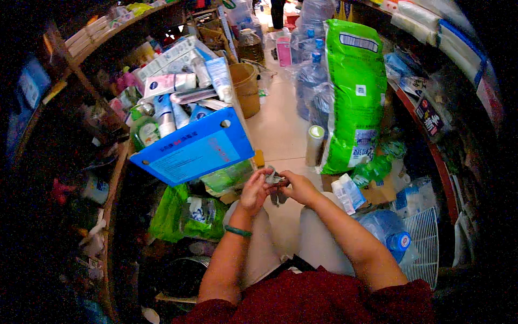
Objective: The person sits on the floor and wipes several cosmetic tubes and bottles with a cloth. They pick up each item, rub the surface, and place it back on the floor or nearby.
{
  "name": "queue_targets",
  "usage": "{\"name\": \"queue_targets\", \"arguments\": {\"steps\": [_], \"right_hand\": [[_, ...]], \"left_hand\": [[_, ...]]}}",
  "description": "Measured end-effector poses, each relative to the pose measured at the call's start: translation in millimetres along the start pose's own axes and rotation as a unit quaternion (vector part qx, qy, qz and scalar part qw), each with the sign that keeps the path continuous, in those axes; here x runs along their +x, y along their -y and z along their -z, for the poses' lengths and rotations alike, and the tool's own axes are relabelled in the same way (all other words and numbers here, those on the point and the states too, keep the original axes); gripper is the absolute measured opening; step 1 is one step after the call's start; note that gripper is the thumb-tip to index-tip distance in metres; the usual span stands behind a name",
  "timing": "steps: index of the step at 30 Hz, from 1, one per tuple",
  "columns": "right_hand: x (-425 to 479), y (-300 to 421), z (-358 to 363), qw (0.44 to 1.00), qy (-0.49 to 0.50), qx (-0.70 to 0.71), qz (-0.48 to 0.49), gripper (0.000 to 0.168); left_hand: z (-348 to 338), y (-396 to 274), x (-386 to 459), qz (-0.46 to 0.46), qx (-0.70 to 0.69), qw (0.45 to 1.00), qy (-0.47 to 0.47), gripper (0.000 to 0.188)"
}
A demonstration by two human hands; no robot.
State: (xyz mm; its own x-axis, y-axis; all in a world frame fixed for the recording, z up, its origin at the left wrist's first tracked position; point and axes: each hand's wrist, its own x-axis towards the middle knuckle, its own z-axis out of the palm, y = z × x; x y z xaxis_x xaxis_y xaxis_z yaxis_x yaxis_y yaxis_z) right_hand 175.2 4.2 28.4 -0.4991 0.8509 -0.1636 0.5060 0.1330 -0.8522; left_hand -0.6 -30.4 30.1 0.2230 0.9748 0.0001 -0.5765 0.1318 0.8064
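My left hand and my right hand meet above my knees, both gripping a small crumpled greyish cloth or wrapper; its exact kind is not clear. Some dark brownish part shows between the fingers. Just beyond my left hand stands a tilted blue cardboard box, filled with squeeze tubes, flat cartons and a green bottle. A white-and-blue tube or pack lies to the right of my right forearm.
A big green plastic sack stands at the right, beside a clear cylindrical container and wrapped water bottles. A brown bucket is behind the box. A large blue water bottle lies near a white wire rack. Loaded shelves line both sides.
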Motion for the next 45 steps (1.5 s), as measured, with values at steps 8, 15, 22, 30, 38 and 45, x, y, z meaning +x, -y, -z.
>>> {"name": "queue_targets", "arguments": {"steps": [8, 15, 22, 30, 38, 45], "right_hand": [[13, -16, -10, 0.989, -0.102, -0.003, 0.105, 0.04], [14, -19, -1, 0.939, -0.273, 0.209, 0.019, 0.027], [20, -38, 3, 0.679, -0.229, 0.694, -0.066, 0.037], [32, -54, 1, 0.717, -0.174, 0.669, -0.083, 0.031], [35, -36, 8, 0.71, -0.161, 0.682, -0.072, 0.03], [37, -38, 6, 0.709, -0.133, 0.692, -0.021, 0.036]], "left_hand": [[-3, -10, -9, 0.022, 0.06, 0.998, -0.003, 0.025], [-45, -124, -28, -0.175, 0.387, 0.902, -0.083, 0.02], [-20, -259, 0, -0.367, 0.539, 0.718, -0.242, 0.02], [40, -334, 77, -0.227, 0.922, 0.263, -0.172, 0.066], [42, -363, 127, -0.029, 0.954, 0.274, -0.118, 0.059], [35, -356, 110, -0.14, 0.937, 0.251, -0.201, 0.042]]}}
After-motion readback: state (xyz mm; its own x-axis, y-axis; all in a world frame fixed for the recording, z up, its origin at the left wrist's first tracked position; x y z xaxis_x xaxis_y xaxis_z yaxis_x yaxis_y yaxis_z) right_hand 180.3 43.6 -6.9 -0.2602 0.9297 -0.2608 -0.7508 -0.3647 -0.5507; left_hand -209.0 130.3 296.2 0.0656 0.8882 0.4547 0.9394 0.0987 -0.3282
